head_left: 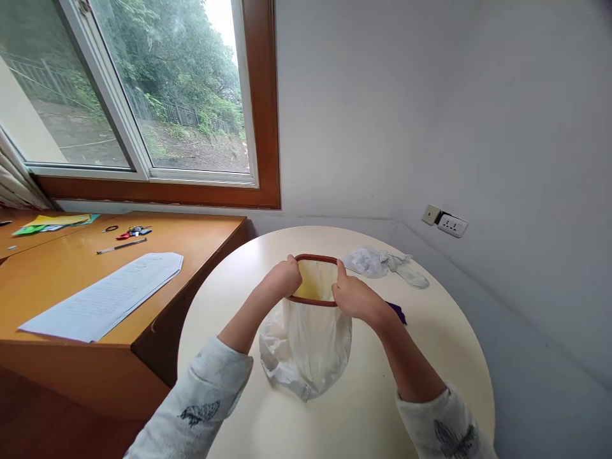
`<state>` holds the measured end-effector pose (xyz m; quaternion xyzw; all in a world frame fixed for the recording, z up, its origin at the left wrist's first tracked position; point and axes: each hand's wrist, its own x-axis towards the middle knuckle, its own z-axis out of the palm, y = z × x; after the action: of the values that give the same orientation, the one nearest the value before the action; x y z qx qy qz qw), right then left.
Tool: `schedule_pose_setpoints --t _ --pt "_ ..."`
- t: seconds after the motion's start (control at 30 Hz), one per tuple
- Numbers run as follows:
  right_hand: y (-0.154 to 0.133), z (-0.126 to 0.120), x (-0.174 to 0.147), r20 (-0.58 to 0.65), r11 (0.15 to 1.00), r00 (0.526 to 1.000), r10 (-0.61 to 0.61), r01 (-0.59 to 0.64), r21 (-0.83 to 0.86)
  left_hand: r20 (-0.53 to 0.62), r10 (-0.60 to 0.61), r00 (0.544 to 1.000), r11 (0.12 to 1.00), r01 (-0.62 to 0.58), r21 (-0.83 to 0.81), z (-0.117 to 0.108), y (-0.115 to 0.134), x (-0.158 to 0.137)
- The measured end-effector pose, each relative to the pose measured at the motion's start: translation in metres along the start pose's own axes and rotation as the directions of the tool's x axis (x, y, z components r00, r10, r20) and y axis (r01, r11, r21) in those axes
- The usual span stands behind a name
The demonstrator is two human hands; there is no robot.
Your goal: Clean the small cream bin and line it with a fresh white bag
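A brown rounded ring point(315, 303) is held over the round table, with yellow showing inside it. Translucent white plastic bag point(308, 350) material hangs from the ring and spreads out below its near side. My left hand point(285, 279) is closed around the ring's left side. On the opposite side my right hand point(356, 296) grips the ring, its index finger along the upper right corner. Whatever stands beneath the ring is covered by the bag. A dark purple item point(396, 312) pokes out behind my right forearm.
The cream round table point(444, 357) stands against a wall. Crumpled clear plastic point(367, 261) and a pale cloth-like piece point(406, 268) lie at its far right. To the left, a wooden desk point(205, 233) bears papers point(105, 296), a pen point(121, 247) and keys point(136, 233).
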<state>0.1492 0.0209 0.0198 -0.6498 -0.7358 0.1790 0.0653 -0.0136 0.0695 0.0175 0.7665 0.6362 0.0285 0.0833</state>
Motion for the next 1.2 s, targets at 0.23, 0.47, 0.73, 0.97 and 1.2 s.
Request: schedule_pose_setpoints --t 0.23,0.47,0.73,0.97,1.2 --pt "0.038 0.005 -0.011 -0.052 0.950 0.998 -0.029 0.044 0.309 -0.161 -0.001 0.987 0.999 -0.006 -0.046 -0.006 -0.008 -0.012" --pt "0.107 0.054 -0.019 -0.222 0.996 0.971 0.085 -0.080 0.031 -0.292 0.286 0.913 0.958 -0.280 0.062 -0.020 -0.037 -0.023" --pt "0.136 0.108 -0.041 -0.218 0.996 0.975 0.032 -0.050 -0.075 -0.123 0.600 0.791 0.795 -0.571 0.204 -0.023 -0.046 -0.018" --pt "0.158 0.115 -0.089 -0.232 0.993 0.972 0.020 -0.047 -0.113 0.059 0.647 0.760 0.744 -0.646 0.170 -0.034 -0.026 -0.025" --pt "0.155 0.121 -0.119 -0.276 0.990 0.957 0.086 -0.114 -0.086 0.080 0.547 0.833 0.803 -0.549 0.230 -0.031 0.027 -0.037"
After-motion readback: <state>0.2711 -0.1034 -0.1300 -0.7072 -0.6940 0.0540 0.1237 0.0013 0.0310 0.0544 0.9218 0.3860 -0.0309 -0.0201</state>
